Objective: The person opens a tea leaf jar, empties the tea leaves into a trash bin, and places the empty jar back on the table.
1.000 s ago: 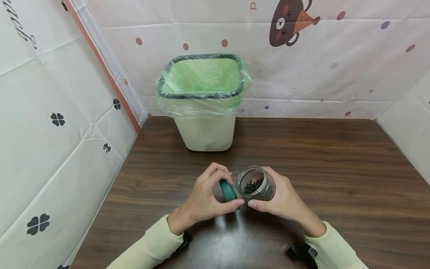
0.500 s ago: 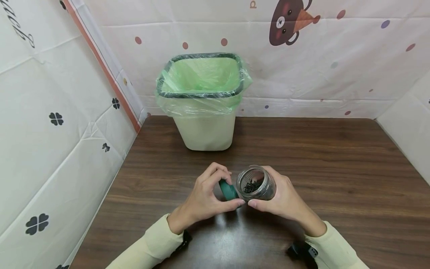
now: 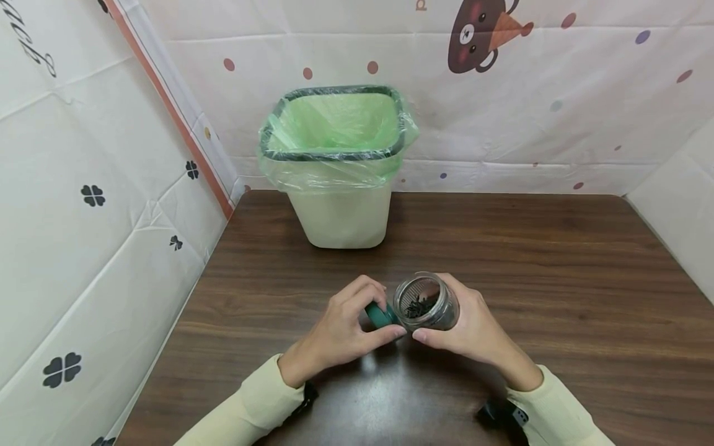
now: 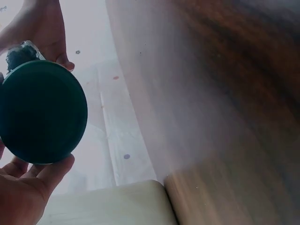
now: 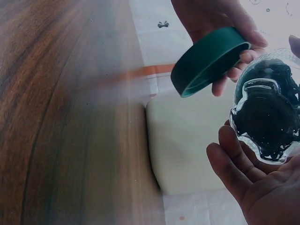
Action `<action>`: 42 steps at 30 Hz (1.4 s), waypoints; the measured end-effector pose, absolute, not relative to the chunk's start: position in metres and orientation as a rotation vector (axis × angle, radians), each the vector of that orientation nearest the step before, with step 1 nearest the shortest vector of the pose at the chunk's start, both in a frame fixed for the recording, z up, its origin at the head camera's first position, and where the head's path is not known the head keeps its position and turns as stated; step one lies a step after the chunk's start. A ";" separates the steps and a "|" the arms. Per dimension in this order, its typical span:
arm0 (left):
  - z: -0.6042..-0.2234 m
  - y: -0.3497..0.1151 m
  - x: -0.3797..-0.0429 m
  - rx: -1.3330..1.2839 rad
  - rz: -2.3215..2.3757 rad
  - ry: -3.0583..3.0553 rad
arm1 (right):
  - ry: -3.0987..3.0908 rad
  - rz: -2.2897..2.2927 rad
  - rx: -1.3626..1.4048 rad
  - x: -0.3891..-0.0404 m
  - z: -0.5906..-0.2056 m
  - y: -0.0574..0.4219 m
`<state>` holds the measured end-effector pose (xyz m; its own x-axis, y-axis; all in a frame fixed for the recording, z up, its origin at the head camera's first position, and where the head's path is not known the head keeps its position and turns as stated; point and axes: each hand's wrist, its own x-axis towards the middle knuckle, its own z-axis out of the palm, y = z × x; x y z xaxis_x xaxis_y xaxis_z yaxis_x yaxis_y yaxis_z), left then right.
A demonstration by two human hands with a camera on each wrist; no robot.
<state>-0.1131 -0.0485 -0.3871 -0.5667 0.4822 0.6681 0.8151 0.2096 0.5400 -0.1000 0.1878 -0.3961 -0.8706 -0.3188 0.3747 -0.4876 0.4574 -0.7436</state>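
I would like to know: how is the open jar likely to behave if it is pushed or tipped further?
The jar is probably stiff and breakable, since its clear, shiny wall looks like glass. That glossy surface may also be slippery. Tipped further, it could spill its dark contents, because its mouth is uncovered.

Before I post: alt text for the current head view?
A person's left hand holds a green lid beside an open clear jar of dark pieces, held in the right hand over a brown table. Beyond stands a bin with a green liner.
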 end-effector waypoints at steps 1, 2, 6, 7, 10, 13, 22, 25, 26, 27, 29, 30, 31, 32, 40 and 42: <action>-0.391 -0.049 -0.114 -1.213 -1.288 -2.152 | -2.519 1.383 0.709 -0.100 -0.397 0.188; -0.395 -0.049 -0.115 -1.215 -1.278 -2.166 | -2.518 1.388 0.710 -0.100 -0.397 0.188; -0.405 -0.049 -0.118 -1.224 -1.243 -2.199 | -2.517 1.391 0.709 -0.100 -0.397 0.188; -0.406 -0.049 -0.118 -1.228 -1.238 -2.200 | -2.519 1.388 0.708 -0.100 -0.396 0.188; -0.408 -0.049 -0.118 -1.235 -1.229 -2.214 | -2.526 1.376 0.704 -0.097 -0.390 0.186; -0.409 -0.050 -0.118 -1.232 -1.223 -2.253 | -2.519 1.385 0.710 -0.093 -0.378 0.182; -0.411 -0.051 -0.118 -1.205 -1.185 -2.402 | -2.526 1.400 0.719 -0.087 -0.356 0.176; -0.412 -0.051 -0.119 -1.202 -1.176 -2.429 | -2.517 1.389 0.721 -0.087 -0.357 0.176; -0.412 -0.051 -0.119 -1.200 -1.173 -2.439 | -2.517 1.387 0.720 -0.087 -0.357 0.177; -0.412 -0.051 -0.119 -1.199 -1.172 -2.446 | -2.516 1.386 0.719 -0.088 -0.357 0.177; -0.413 -0.051 -0.120 -1.198 -1.158 -2.458 | -2.515 1.387 0.718 -0.088 -0.357 0.177; -0.413 -0.051 -0.120 -1.198 -1.143 -2.464 | -2.518 1.391 0.714 -0.088 -0.357 0.177; -0.414 -0.051 -0.120 -1.198 -1.129 -2.471 | -2.520 1.391 0.712 -0.088 -0.357 0.177; -0.415 -0.051 -0.120 -1.196 -1.116 -2.480 | -2.524 1.392 0.710 -0.089 -0.357 0.176; -0.418 -0.056 -0.119 -1.169 -1.080 -2.597 | -2.541 1.397 0.698 -0.089 -0.355 0.176; -0.417 -0.058 -0.119 -1.174 -1.082 -2.627 | -2.543 1.397 0.696 -0.089 -0.355 0.177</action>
<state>-0.1193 -0.0581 -0.4174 -0.7062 0.6283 0.3264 0.6759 0.4609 0.5751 -0.0890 0.1766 -0.3552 -0.8794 -0.3214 0.3513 -0.4688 0.4561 -0.7564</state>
